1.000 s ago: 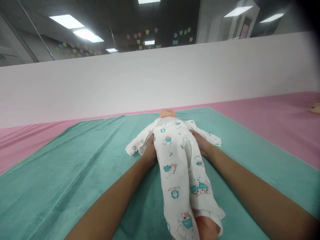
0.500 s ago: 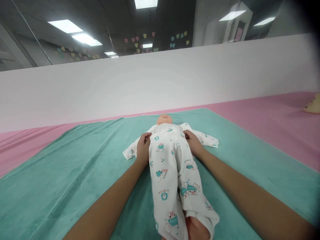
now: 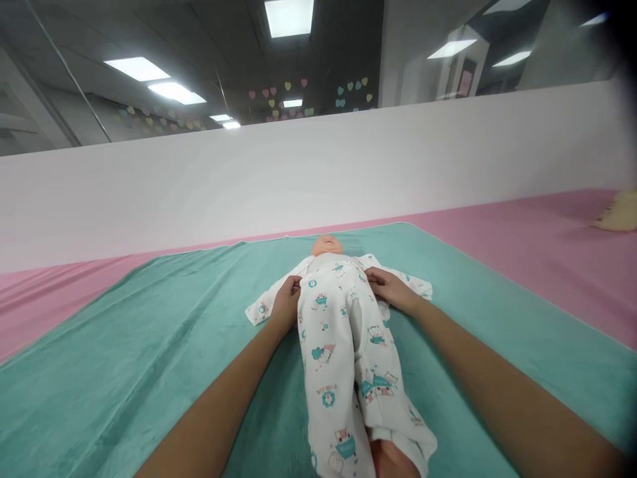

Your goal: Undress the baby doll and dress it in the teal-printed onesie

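- Flat on the blue-green blanket, stretched out with the head far away and legs close: a baby doll.
- Wearing white trousers with little blue-green and pink pictures, some like animals.
- Wrinkly down the legs, with bare pinky-orange skin peeking out of one leg end.
- Also wearing a white shirt with little pictures, sleeves stuck out both ways.
- Touching one side of the waist: left hand, fingers curled; can't see if the grip pinches cloth.
- Touching the other side: right hand, fingers a bit bent; pinching or not, too hard to see.
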`<state>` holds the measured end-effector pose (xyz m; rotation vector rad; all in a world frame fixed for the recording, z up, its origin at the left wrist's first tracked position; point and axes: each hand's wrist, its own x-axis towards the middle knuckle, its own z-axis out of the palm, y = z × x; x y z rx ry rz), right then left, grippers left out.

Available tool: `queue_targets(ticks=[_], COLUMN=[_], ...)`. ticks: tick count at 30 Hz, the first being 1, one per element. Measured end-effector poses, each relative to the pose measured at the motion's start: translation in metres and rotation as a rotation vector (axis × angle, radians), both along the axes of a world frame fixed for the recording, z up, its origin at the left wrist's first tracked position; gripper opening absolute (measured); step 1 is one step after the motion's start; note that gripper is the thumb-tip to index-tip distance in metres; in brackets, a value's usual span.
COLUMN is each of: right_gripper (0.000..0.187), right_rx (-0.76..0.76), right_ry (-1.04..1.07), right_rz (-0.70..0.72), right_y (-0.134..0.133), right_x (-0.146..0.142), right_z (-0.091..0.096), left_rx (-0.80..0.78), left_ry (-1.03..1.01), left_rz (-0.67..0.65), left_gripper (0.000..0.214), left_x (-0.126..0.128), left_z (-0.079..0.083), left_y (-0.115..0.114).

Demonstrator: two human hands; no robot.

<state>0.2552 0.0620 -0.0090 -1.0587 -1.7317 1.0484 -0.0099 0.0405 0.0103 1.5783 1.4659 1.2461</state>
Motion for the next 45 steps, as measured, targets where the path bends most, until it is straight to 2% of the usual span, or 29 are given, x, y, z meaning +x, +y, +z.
queue_targets(ticks=[3,6,8,10,14,17,20,22,25,28,32,36,38,41,43,45], right_gripper=[0.012,0.013,0.011,0.009,0.008,0.015,0.021,0.023,0.025,0.027,0.030,0.030,0.030,0.028,0.029,0.029], right_rx=[0.049,0.147,0.189,0.208,0.224,0.310,0.460,0.490,0.382,0.261,0.230,0.306,0.387,0.512,0.511,0.429], right_ry=[-0.121,-0.288,-0.348,-0.374,-0.386,-0.275,-0.098,-0.017,0.042,0.048,0.063,0.011,-0.062,-0.258,-0.398,-0.512], right_rz=[-0.156,-0.369,-0.433,-0.460,-0.499,-0.501,-0.396,-0.308,-0.240,-0.211,-0.204,-0.201,-0.252,-0.441,-0.598,-0.702], right_y=[0.003,0.006,0.007,0.006,0.001,-0.005,-0.008,-0.009,-0.009,-0.010,-0.009,-0.006,-0.005,-0.002,0.001,0.005], right_x=[-0.002,-0.009,-0.013,-0.015,-0.018,-0.021,-0.027,-0.030,-0.030,-0.028,-0.025,-0.026,-0.026,-0.020,-0.010,0.001], right_z=[-0.003,-0.007,-0.009,-0.010,-0.006,0.002,0.009,0.013,0.015,0.015,0.011,0.007,0.005,0.004,0.003,0.002], left_rx=[-0.071,-0.140,-0.155,-0.149,-0.096,-0.017,0.086,0.212,0.391,0.423,0.477,0.493,0.499,0.520,0.512,0.461], left_ry=[-0.033,-0.093,-0.117,-0.128,-0.057,0.062,0.181,0.275,0.409,0.467,0.462,0.489,0.541,0.644,0.709,0.749], left_rz=[-0.060,-0.224,-0.316,-0.334,-0.244,-0.129,-0.044,-0.048,-0.134,-0.171,-0.115,-0.014,0.017,0.075,0.156,0.261], left_gripper=[0.011,0.018,0.022,0.021,0.015,0.010,0.010,0.023,0.038,0.035,0.028,0.022,0.022,0.024,0.027,0.035], left_x=[-0.007,-0.016,-0.021,-0.023,-0.021,-0.018,-0.013,-0.009,-0.006,-0.008,-0.014,-0.018,-0.018,-0.017,-0.017,-0.019], left_z=[0.000,0.001,0.002,0.001,-0.005,-0.008,-0.006,-0.003,0.001,0.000,-0.009,-0.017,-0.019,-0.018,-0.017,-0.016], left_y=[0.003,0.005,0.005,0.005,0.006,0.006,0.000,-0.007,-0.014,-0.011,0.003,0.014,0.014,0.009,0.006,0.006])
